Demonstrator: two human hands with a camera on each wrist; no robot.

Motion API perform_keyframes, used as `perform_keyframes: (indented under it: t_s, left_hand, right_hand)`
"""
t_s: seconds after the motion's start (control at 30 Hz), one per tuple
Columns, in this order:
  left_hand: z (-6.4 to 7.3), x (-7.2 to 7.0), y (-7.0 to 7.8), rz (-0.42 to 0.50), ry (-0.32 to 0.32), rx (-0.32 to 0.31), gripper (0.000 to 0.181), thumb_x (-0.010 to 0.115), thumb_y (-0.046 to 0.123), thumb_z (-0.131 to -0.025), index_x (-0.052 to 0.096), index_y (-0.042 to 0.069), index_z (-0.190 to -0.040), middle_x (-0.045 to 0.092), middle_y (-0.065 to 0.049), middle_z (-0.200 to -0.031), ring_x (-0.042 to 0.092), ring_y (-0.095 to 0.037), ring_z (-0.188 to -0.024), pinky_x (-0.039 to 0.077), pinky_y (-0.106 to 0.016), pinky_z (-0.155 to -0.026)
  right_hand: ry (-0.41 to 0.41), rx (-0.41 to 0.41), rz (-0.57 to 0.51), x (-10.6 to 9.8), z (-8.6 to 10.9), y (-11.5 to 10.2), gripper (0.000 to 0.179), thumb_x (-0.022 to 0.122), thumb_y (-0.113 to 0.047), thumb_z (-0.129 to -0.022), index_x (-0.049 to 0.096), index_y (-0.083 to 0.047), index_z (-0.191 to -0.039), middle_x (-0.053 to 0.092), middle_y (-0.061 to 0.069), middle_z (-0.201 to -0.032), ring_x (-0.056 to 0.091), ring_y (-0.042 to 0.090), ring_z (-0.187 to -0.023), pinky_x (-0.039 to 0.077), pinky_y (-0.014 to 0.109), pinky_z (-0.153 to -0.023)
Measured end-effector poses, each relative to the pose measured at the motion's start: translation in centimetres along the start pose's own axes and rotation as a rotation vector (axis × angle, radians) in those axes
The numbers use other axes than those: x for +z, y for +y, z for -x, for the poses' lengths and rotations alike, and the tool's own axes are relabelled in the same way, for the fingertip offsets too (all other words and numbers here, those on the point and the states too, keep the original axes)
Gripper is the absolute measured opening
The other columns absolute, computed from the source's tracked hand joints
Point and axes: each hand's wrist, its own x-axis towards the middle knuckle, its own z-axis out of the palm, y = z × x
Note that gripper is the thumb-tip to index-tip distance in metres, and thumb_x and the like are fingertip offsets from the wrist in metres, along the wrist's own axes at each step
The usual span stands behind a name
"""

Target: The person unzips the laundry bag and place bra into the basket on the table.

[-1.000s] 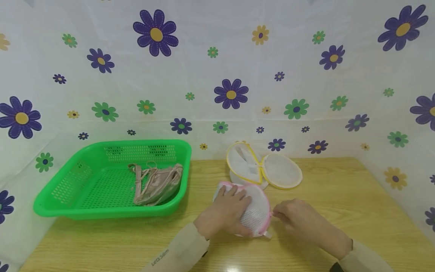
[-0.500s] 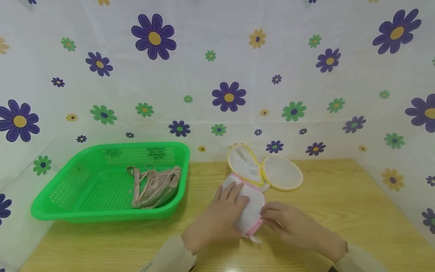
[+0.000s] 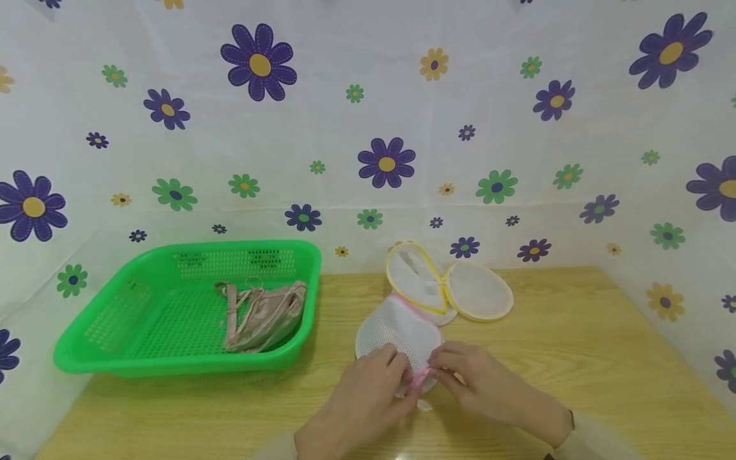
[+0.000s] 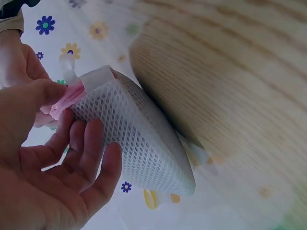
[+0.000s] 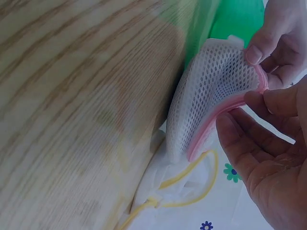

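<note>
A white mesh laundry bag (image 3: 397,329) with pink zipper trim stands on the table in front of me, its honeycomb side facing up in the head view. My left hand (image 3: 368,386) pinches the near end of the pink trim between thumb and forefinger, its other fingers loosely bent beside the mesh in the left wrist view. From the right, my right hand (image 3: 485,386) pinches the pink zipper edge (image 5: 225,105) close to the left fingertips. A small white tab (image 4: 98,78) sticks out at the bag's near end. The zipper's slider is hidden by the fingers.
Behind the pink-trimmed bag lies a second mesh bag (image 3: 478,292) with yellow trim, its round lid folded open to the right. On the left, a green plastic basket (image 3: 190,367) holds a beige garment with straps (image 3: 267,316). A flowered sheet (image 3: 322,128) hangs behind the table.
My left hand has gone from lying spread over the bag to pinching its near pink edge. My right hand has moved left along the trim, and the bag has turned and tipped.
</note>
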Motion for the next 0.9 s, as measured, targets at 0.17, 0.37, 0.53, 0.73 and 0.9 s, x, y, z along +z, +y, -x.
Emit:
perform_keyframes:
  t_s: [0.17, 0.37, 0.53, 0.73, 0.9]
  left_hand:
    - [0.1, 0.1, -0.5, 0.007, 0.021, 0.048, 0.014, 0.076, 0.022, -0.082, 0.063, 0.019, -0.081, 0.053, 0.01, -0.077, 0.047, 0.0, -0.064, 0.036, -0.013, -0.055]
    - [0.2, -0.2, -1.1, 0.054, -0.034, 0.068, 0.011, 0.076, 0.019, -0.082, 0.064, 0.019, -0.082, 0.056, 0.011, -0.08, 0.051, 0.002, -0.067, 0.039, -0.01, -0.056]
    - [0.3, -0.3, -1.4, 0.072, -0.052, 0.078, 0.014, 0.077, 0.019, -0.083, 0.064, 0.019, -0.081, 0.058, 0.01, -0.079, 0.051, 0.002, -0.067, 0.04, -0.011, -0.055]
    - [0.6, -0.5, -1.9, 0.098, -0.083, 0.078, 0.014, 0.078, 0.018, -0.082, 0.064, 0.018, -0.081, 0.058, 0.01, -0.081, 0.052, 0.003, -0.07, 0.041, -0.009, -0.057]
    - [1.2, -0.7, -2.6, 0.133, -0.101, 0.062, 0.015, 0.078, 0.018, -0.082, 0.063, 0.019, -0.082, 0.059, 0.01, -0.083, 0.054, 0.003, -0.071, 0.042, -0.009, -0.059]
  right_hand:
    - [-0.017, 0.002, 0.041, 0.3, 0.0, -0.3, 0.008, 0.07, -0.003, -0.093, 0.073, -0.011, -0.094, 0.069, -0.005, -0.092, 0.063, 0.001, -0.085, 0.051, 0.01, -0.077]
    - [-0.025, -0.007, 0.084, 0.5, 0.3, -0.3, 0.008, 0.068, -0.009, -0.097, 0.074, -0.01, -0.093, 0.068, -0.005, -0.097, 0.063, 0.002, -0.085, 0.051, 0.01, -0.075]
    - [-0.028, -0.028, 0.128, 0.7, 0.3, -0.4, 0.006, 0.074, -0.006, -0.09, 0.073, -0.012, -0.089, 0.063, -0.007, -0.094, 0.057, -0.002, -0.08, 0.048, 0.008, -0.07]
    - [-0.014, -0.025, 0.153, 0.7, 0.3, -0.5, 0.009, 0.075, -0.005, -0.088, 0.072, -0.013, -0.089, 0.058, -0.01, -0.089, 0.048, -0.004, -0.077, 0.043, 0.006, -0.067]
    - [-0.016, -0.023, 0.154, 0.6, 0.3, -0.5, 0.011, 0.074, -0.003, -0.087, 0.074, -0.012, -0.093, 0.061, -0.009, -0.092, 0.052, -0.002, -0.08, 0.047, 0.009, -0.071]
